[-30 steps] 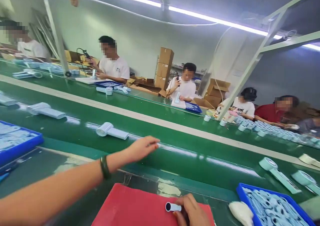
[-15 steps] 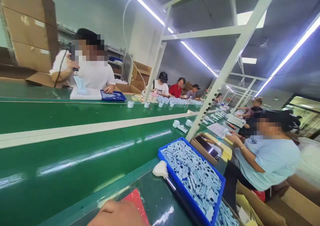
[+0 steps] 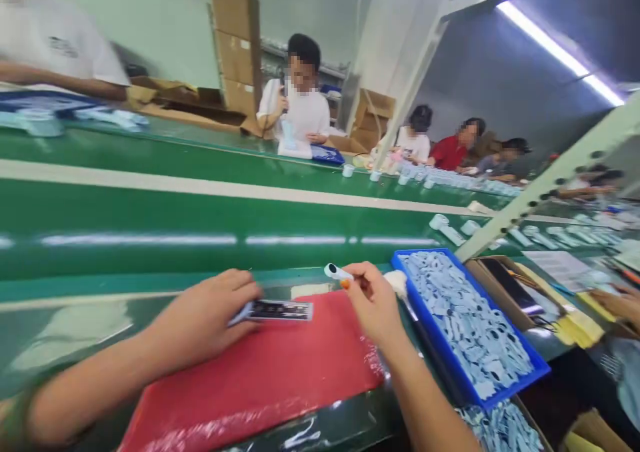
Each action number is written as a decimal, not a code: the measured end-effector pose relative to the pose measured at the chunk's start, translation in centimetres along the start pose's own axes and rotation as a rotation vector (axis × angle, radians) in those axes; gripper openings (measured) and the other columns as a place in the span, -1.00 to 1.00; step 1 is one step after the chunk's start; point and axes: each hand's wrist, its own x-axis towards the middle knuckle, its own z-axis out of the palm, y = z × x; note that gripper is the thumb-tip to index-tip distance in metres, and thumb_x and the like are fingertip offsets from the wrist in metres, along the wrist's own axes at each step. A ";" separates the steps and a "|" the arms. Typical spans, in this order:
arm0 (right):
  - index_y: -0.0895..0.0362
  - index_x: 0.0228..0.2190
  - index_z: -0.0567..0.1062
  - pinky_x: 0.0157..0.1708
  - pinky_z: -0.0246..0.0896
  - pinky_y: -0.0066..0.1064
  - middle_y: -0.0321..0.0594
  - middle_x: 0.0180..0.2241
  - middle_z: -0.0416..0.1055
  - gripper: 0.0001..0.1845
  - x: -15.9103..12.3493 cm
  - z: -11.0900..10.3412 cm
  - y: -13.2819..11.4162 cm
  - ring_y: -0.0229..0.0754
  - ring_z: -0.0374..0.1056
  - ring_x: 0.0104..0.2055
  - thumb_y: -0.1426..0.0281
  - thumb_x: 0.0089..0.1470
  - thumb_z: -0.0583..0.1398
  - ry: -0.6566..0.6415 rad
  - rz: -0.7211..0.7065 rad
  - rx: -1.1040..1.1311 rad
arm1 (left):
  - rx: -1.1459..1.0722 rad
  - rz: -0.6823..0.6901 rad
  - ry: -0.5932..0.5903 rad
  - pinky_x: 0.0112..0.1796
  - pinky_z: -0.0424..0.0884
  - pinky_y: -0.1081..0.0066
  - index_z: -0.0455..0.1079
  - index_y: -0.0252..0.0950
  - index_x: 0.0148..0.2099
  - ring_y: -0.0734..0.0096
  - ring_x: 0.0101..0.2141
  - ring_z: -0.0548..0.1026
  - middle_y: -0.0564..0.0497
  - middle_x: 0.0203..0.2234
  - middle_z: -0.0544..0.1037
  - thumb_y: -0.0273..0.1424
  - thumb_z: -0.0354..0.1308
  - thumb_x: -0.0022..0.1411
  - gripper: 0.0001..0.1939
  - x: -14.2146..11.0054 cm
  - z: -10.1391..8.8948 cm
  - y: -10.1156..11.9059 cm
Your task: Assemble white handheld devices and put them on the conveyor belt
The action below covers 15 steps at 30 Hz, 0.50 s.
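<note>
Nearest to the camera lies a red mat (image 3: 260,379) on the green worktop (image 3: 65,332), and both forearms of the person reach over it. The left hand (image 3: 205,315) rests at the upper left edge of the mat; its fingers (image 3: 240,285) are closed on one end of a flat, long part with a dark face (image 3: 280,311), which lies almost level and points to the right, just above the mat. The picture is blurred here, so I cannot tell if the part touches the mat. The right hand (image 3: 373,302) is just beside it, at the upper right edge of the mat. Its fingers (image 3: 357,272) are pinched on a small white tube with a dark open end (image 3: 336,272), which points left and a little up, near the free end of the flat part but apart from it.

To the right of the right hand stands a blue tray (image 3: 453,372) full of small pale blue pieces, and a white soft pad (image 3: 399,282) lies at its near left corner. Beyond the tray is a brown box (image 3: 505,292) with papers and yellow sheets beside it.

Behind the hands runs the green conveyor belt (image 3: 200,212) with a pale stripe. On it, to the right, lie some pale blue handheld devices (image 3: 445,229). On the far side sit several other people at work, with cardboard boxes (image 3: 235,39) stacked behind them.
</note>
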 end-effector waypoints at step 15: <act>0.14 -0.18 0.58 -0.21 0.40 -0.29 -0.15 -0.20 0.54 -0.81 -3.5 4.1 -2.7 -0.06 0.46 -0.15 0.34 0.26 0.20 -0.526 -0.176 -0.647 | -0.391 0.163 0.163 -0.06 0.41 0.40 0.45 -0.05 -0.03 0.29 -0.10 0.45 0.07 -0.09 0.54 -0.18 -0.06 0.47 -0.74 -0.5 4.5 2.4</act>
